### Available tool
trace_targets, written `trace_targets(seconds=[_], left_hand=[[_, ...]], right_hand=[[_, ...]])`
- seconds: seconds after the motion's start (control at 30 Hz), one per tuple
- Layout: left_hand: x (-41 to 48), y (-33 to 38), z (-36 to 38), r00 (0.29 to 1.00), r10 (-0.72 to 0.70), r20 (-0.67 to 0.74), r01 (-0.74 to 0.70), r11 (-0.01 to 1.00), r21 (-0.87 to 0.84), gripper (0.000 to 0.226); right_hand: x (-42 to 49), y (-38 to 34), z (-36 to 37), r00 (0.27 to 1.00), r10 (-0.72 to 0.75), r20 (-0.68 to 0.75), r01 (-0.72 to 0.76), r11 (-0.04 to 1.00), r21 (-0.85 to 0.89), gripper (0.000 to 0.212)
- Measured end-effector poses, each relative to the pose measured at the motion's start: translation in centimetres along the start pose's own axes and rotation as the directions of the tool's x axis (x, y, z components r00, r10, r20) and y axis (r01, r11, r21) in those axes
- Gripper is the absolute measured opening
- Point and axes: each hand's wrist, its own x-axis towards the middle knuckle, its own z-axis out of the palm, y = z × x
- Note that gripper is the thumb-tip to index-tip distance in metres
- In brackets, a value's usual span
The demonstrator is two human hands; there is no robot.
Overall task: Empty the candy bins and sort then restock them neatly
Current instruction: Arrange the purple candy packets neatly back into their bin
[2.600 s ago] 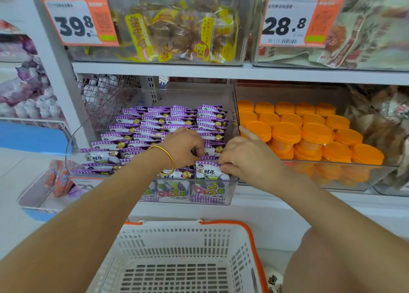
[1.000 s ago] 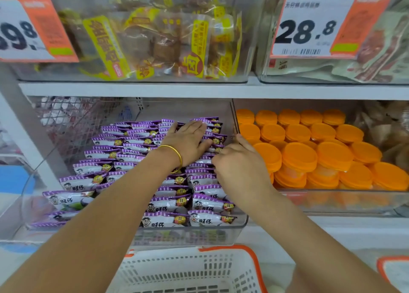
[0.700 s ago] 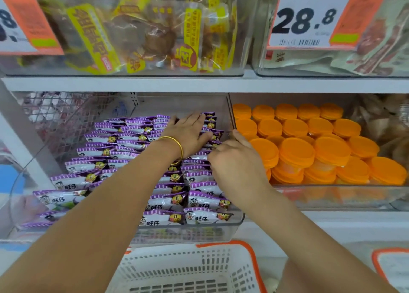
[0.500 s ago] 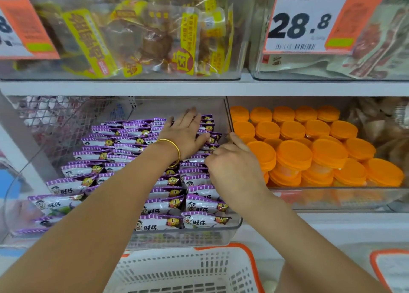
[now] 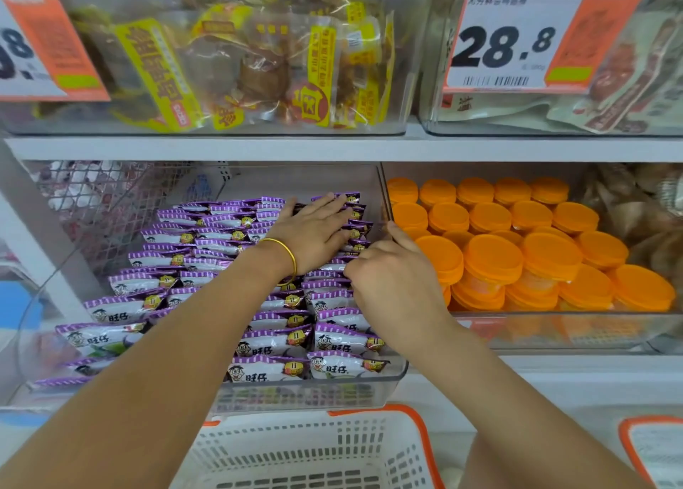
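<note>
Head view looks down on a clear bin on the lower shelf, filled with purple candy packets in overlapping rows. Left grip — gold bangle at the wrist — lies spread flat on the packets at the back of the bin. Right grip is curled over the right-hand row beside the bin's wall, thumb raised; whether it pinches a packet cannot be told. Orange-lidded tubs fill the neighbouring bin — a white basket sits below.

Bare forearms, thin gold bangle round the left wrist
</note>
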Motion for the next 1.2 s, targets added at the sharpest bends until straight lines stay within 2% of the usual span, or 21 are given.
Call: trace_targets(seconds=[0.2,0.47,0.8,0.9,0.97,1.0,1.07,1.2], left_hand=[[-0.9,-0.2,0.1,0.996,-0.085,0.017,0.085,0.996,-0.004,0.055],[-1.7,-0.3,-0.2,0.992,-0.126,0.025,0.125,0.992,0.032,0.062],[-0.4,-0.4,0.3,0.982,-0.165,0.089,0.162,0.986,0.05,0.055],[-0.7,-0.1,-0.1,0.991,-0.13,0.023,0.131,0.99,-0.054,0.053],[-1.4,0.3,-0.4,0.997,-0.032,-0.072,0.024,0.994,-0.103,0.049],[-1.8,0.4,-0.6,0.997,0.026,-0.077,-0.034,0.995,-0.098,0.046],[-2.7,0.4,-0.6,0.997,0.078,0.0,-0.078,0.995,-0.06,0.045],[-3.9,-0.2,-0.4,0.995,0.029,0.099,-0.028,1.0,-0.008,0.051]], right_hand=[[0.1,0.0,0.1,1.0,-0.003,0.007,0.003,1.0,-0.001,0.026],[0.1,0.1,0.3,1.0,-0.006,0.006,0.006,1.0,-0.02,0.024],[0.0,0.1,0.2,1.0,-0.016,0.001,0.016,1.0,-0.007,0.028],[-0.1,0.1,0.2,1.0,-0.02,0.003,0.02,1.0,0.003,0.028],[-0.2,0.1,0.2,1.0,-0.027,0.0,0.027,1.0,0.007,0.027],[-0.2,0.1,0.1,1.0,-0.03,-0.004,0.03,1.0,0.006,0.027],[-0.1,0.1,0.0,0.999,-0.032,-0.001,0.032,0.999,0.002,0.027],[-0.2,0.1,0.0,0.999,-0.038,-0.004,0.038,0.999,0.006,0.027]])
